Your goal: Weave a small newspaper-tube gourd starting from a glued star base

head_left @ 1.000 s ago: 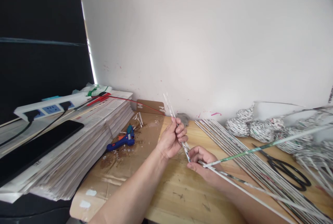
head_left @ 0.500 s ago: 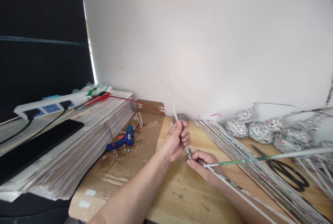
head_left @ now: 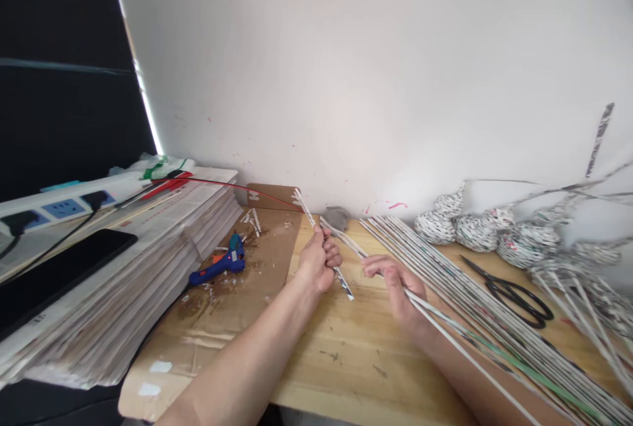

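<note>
My left hand (head_left: 319,260) is closed around short rolled-newspaper sticks (head_left: 305,207); their white ends stick out above the fist and a printed end shows below it. My right hand (head_left: 398,284) grips a few long rolled-newspaper sticks (head_left: 346,239), which run from beside my left hand back under my right forearm. One of these has a green stretch. The two hands are a little apart, above the wooden table (head_left: 341,353). On the table to the right, a row of long newspaper sticks (head_left: 445,281) lies next to my right hand.
Black scissors (head_left: 512,291) lie right of the row. Woven newspaper shapes (head_left: 475,231) stand along the wall. At left are a blue glue gun (head_left: 222,264) on cardboard (head_left: 198,340), a newspaper stack (head_left: 148,307), a phone (head_left: 74,271) and a power strip (head_left: 64,205).
My hands have drawn apart. The long sticks in my right hand now point forward past my left hand, and the green-marked stick has swung down toward the table. The view has turned slightly right.
</note>
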Available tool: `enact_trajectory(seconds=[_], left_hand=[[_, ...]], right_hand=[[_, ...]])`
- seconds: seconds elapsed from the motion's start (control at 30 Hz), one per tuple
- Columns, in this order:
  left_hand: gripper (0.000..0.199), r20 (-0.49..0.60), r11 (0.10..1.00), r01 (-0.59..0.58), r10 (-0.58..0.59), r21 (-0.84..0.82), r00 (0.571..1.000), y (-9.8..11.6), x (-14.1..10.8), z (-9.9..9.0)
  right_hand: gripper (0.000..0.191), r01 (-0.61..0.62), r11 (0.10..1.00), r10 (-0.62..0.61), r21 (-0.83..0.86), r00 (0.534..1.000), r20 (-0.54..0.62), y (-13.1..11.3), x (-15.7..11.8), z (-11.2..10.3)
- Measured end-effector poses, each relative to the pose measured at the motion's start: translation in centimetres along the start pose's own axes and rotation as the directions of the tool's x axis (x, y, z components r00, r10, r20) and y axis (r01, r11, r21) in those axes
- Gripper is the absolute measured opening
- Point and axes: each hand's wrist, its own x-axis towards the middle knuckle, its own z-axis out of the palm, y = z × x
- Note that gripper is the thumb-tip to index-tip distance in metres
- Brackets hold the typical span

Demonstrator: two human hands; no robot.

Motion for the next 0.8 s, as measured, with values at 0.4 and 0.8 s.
enact_trajectory(seconds=[0.4,0.8], left_hand=[[0.030,-0.084,0.976,0.209,-0.204,0.057,0.975,-3.3,-0.3,-0.3],[0.023,0.132,0.986,0.168,-0.166,0.000,0.977,-3.5,-0.7,-0.4]], right_hand=[[0.032,0.221,0.973,-0.209,-0.071,0.967,0.150,-0.2,0.2,-0.9],[0.032,0.317,0.939,-0.261,-0.134,0.911,0.320,-0.2,0.6,-0.5]])
